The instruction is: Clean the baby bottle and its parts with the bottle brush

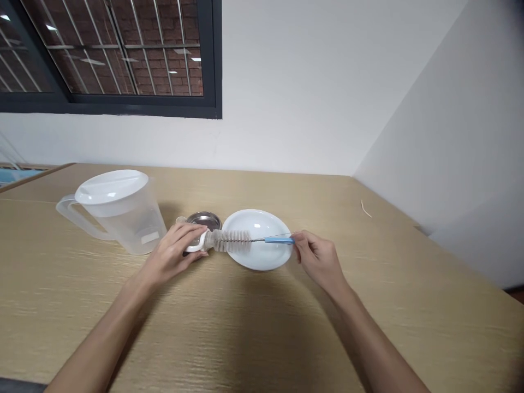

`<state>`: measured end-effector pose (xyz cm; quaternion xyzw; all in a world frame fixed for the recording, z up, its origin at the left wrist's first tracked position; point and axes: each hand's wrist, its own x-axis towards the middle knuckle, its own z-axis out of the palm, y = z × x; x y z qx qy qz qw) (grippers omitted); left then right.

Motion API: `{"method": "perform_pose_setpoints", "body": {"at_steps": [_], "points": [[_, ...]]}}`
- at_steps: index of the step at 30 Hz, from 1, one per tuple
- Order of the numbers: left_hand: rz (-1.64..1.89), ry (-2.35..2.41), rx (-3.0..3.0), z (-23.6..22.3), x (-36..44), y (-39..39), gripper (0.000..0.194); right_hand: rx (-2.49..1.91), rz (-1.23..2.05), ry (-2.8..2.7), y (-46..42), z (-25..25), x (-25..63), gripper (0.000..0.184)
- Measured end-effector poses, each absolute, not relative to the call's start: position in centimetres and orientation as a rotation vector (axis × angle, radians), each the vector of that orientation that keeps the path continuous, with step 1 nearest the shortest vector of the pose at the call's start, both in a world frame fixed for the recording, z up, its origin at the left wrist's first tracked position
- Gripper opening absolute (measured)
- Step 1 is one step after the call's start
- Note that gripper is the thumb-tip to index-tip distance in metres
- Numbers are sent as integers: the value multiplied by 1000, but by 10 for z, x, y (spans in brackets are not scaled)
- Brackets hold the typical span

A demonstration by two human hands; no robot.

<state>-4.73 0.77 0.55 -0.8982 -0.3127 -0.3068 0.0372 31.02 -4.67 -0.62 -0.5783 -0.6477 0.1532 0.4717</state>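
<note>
My left hand point(176, 246) is closed around a small white-rimmed bottle point(202, 240), lying sideways with its mouth to the right; fingers hide most of its body. Between finger and thumb, my right hand point(317, 255) pinches the blue handle end of a bottle brush point(233, 240). The brush lies level, its pale bristles at the bottle's mouth and mostly outside it. Beneath the brush stands a white oval bowl point(262, 262). Just behind my left hand is a round metal dish point(207, 217), partly covered by the fingers.
A clear plastic pitcher point(131, 218) with a white lid and handle stands left of my left hand. On the wooden table point(184, 338), a thin bent pale strip point(365, 209) lies far right. A white wall and a barred window point(135, 49) are behind the table.
</note>
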Motion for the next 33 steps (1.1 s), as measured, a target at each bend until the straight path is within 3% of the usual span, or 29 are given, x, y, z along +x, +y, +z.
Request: {"method": "perform_pose_setpoints", "body": {"at_steps": [10,18,23,27,33], "points": [[-1016,-1020,-2750,14,-48,8,45,-1240,255,-1674,-42,-6,311,24],[-968,-1114,-2841,16,-51,9,45,-1157,175,-1662,-49,-5,310,26],[-975,-1137,-2833,17,-55,10,46,-1198,46,-1725,-51,-3,313,17],[-962,-1148,-2823,15,-56,11,48,-1241,28,-1740,-53,-2,312,24],[-998,-1041,-2788,17,-52,8,46,-1370,432,-1498,-56,6,299,55]]}}
